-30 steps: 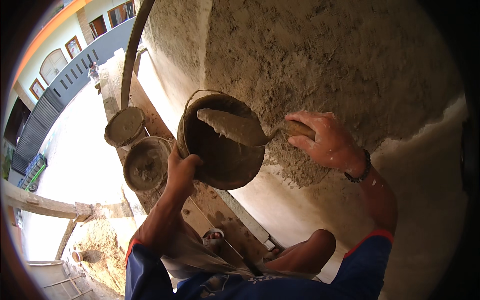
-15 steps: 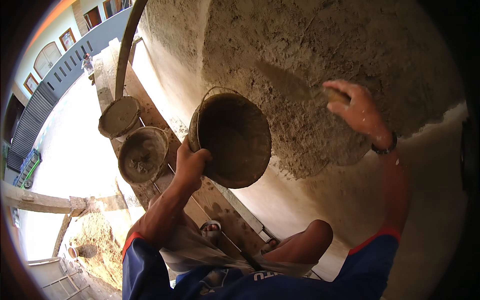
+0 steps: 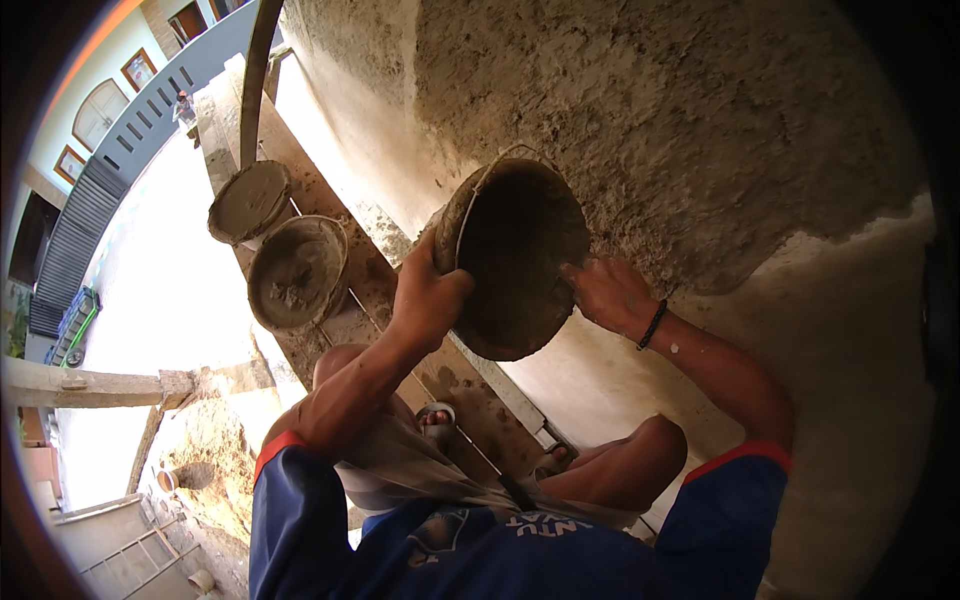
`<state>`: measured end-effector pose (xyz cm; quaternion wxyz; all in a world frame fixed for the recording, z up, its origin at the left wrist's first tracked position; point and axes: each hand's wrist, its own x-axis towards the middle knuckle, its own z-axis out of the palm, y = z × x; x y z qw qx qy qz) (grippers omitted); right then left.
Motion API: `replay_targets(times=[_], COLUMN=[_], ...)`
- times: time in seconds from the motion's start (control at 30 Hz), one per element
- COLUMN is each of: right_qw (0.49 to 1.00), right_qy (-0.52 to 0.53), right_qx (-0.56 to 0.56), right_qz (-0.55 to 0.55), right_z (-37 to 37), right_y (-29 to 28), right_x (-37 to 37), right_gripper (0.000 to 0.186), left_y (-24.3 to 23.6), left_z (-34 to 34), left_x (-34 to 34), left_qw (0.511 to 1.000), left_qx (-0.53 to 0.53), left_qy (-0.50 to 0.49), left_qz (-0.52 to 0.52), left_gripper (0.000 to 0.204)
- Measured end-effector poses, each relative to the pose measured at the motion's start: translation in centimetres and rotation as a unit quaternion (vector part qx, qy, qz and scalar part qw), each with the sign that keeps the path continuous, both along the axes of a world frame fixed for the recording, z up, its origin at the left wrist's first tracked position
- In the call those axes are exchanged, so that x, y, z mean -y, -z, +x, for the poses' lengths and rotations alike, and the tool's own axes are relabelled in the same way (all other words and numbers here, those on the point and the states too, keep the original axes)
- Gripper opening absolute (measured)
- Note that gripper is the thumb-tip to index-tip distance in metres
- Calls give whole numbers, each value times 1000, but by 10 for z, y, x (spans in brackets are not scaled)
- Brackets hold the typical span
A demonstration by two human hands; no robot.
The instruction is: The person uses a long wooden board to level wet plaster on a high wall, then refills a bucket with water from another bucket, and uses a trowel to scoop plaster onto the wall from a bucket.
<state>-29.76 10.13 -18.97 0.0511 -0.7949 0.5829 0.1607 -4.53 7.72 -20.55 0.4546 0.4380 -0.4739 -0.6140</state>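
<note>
Mortar-caked buckets, three: one (image 3: 515, 260) gripped by left hand (image 3: 425, 300), right hand (image 3: 605, 292) perhaps inside; two (image 3: 298, 272) aside

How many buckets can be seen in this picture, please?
3. One dark bucket is held tilted by the left hand, and the right hand reaches into it. Two mortar-filled buckets stand on the plank. More may be hidden.

From where I sit, my right hand (image 3: 607, 292) has its fingertips buried inside the dark mouth of the mortar bucket (image 3: 515, 255), so I cannot tell whether it holds anything there. The bucket's depths are too shadowed to read. My left hand (image 3: 428, 297) covers part of the bucket's rim. My sandalled foot (image 3: 437, 417) is half hidden behind cloth. The distant figure (image 3: 183, 104) is too small to make out.
</note>
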Motion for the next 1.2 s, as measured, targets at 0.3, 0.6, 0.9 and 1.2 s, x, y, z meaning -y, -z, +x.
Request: replay_targets(times=[0.3, 0.6, 0.9, 1.2], right_qw=[944, 954, 937, 938], right_qy=[-55, -1, 137, 109], right_qx=[321, 281, 320, 183], right_qz=[-50, -105, 3, -274], right_z=[7, 24, -34, -40], right_y=[34, -75, -68, -169], right_x=[-15, -3, 58, 9], right_gripper=[42, 41, 34, 40], left_y=[-7, 2, 10, 15], left_z=[9, 48, 69, 52], left_x=[-2, 7, 12, 13], left_qw=[998, 992, 990, 992], left_qx=[47, -45, -30, -36], left_qy=[3, -96, -108, -94], left_qz=[41, 73, 83, 73], left_gripper=[57, 49, 51, 51])
